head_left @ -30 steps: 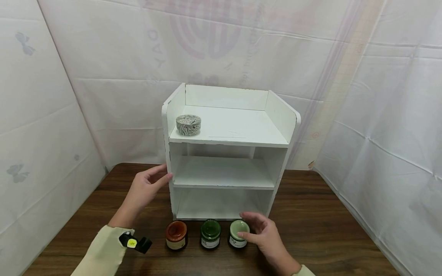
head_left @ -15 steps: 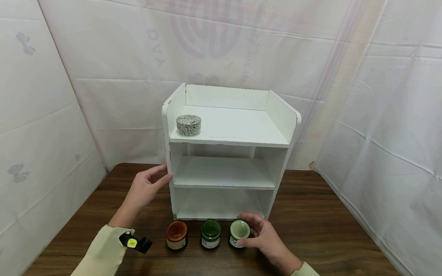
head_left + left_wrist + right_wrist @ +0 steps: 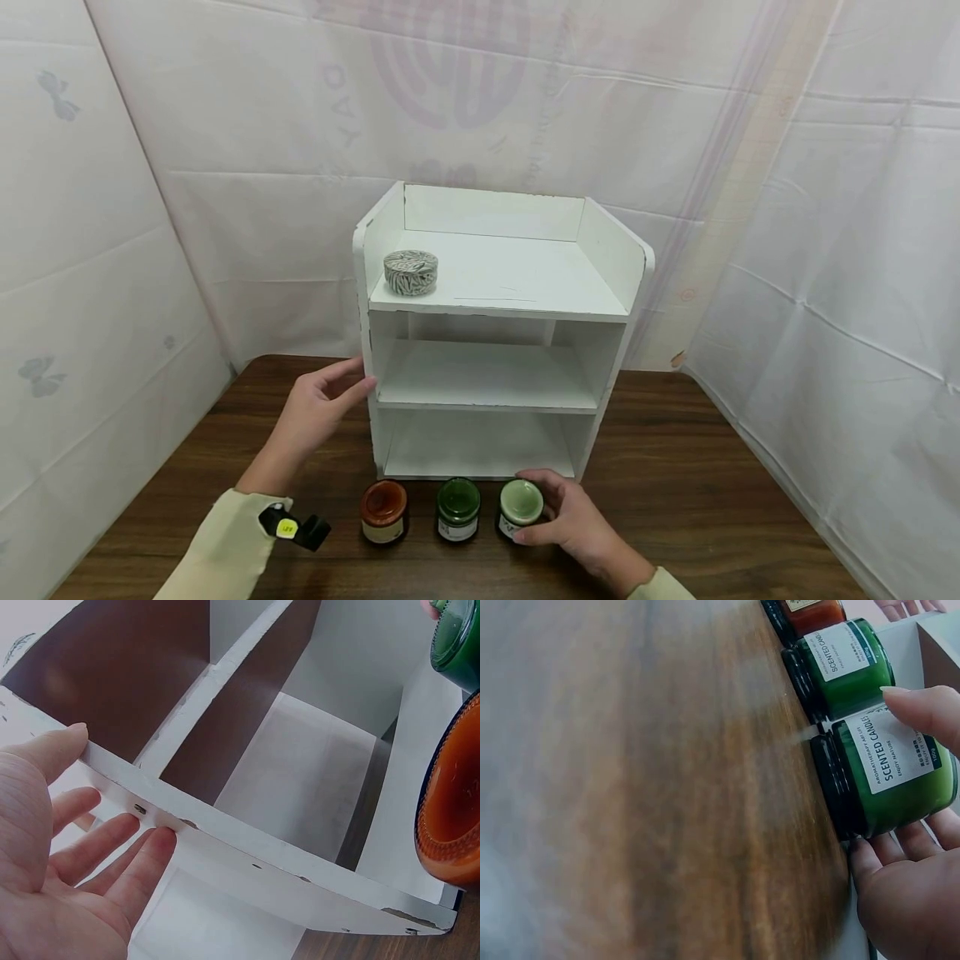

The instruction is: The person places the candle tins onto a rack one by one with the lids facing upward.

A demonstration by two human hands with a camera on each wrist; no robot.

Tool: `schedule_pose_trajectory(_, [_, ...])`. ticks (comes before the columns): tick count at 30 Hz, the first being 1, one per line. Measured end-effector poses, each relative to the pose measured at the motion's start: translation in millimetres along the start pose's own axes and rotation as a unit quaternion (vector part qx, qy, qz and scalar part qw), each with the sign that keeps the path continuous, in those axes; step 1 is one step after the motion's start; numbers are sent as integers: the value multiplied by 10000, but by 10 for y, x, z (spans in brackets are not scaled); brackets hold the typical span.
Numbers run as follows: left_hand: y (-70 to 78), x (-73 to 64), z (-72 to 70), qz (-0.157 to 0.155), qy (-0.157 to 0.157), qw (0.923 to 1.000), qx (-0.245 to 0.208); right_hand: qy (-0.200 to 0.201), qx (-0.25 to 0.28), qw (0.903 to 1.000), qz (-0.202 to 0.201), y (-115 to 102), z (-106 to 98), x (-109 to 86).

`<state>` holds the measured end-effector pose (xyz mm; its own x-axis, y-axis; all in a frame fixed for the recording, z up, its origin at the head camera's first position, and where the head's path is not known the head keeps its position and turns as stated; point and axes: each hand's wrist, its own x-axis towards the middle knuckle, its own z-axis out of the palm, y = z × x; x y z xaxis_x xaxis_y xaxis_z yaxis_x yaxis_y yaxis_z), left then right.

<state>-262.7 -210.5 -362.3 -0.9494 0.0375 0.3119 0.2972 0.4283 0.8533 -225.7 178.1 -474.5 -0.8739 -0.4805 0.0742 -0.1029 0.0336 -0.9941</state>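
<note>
Three scented candle jars stand on black lids in front of the shelf, glass bases up: an amber candle (image 3: 383, 510), a dark green candle (image 3: 457, 508) and a light green candle (image 3: 521, 508). My right hand (image 3: 566, 518) holds the light green candle at its right, thumb over its label, fingers round the far side. That label reads "SCENTED CANDLE" in the right wrist view, where the jar (image 3: 900, 776) meets the table. At the white shelf (image 3: 487, 375), my left hand (image 3: 315, 408) rests its thumb on the left panel's front edge, straight fingers touching its outer face.
A round grey-and-white patterned tin (image 3: 410, 272) sits at the left of the shelf's top board. Beneath everything is a dark wooden table (image 3: 697, 483). White fabric (image 3: 285, 108) hangs behind and on both sides. A black strap (image 3: 292, 527) circles the left sleeve.
My right hand's thumb has come down from the light green candle's top to its labelled front, and the fingers have closed in around it. The left hand stays in place.
</note>
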Motion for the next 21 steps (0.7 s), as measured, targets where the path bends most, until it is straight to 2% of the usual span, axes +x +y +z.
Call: schedule_pose_trajectory(21, [4, -11, 3, -7, -14, 10000, 15, 216, -286, 9993, 136, 16, 13, 31])
